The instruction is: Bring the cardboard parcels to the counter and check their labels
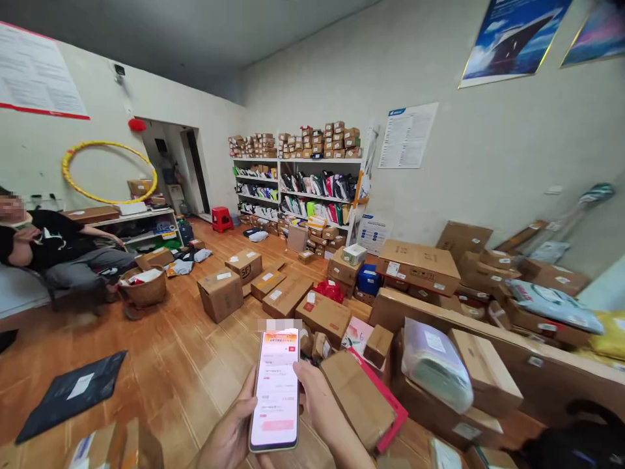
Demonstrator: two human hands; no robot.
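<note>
A smartphone [276,391] with a lit screen is held upright in front of me, low in the middle of the head view. Around its left edge my left hand [229,423] is closed, the thumb lying along the side. My right hand [317,404] grips the opposite edge, with its thumb at the upper right of the screen. Red and white blocks of text show on the display, too small to read. Just right of the phone lies a brown cardboard box [359,397] on top of a pink-red flat package [390,430].
Cardboard boxes [288,293] cover the floor at centre and right. Shelves [319,161] full of parcels stand at the back. A black mailer bag [73,394] lies at left, near a woven basket [144,290]. A seated person [53,241] is at far left; a red stool [222,219] stands behind.
</note>
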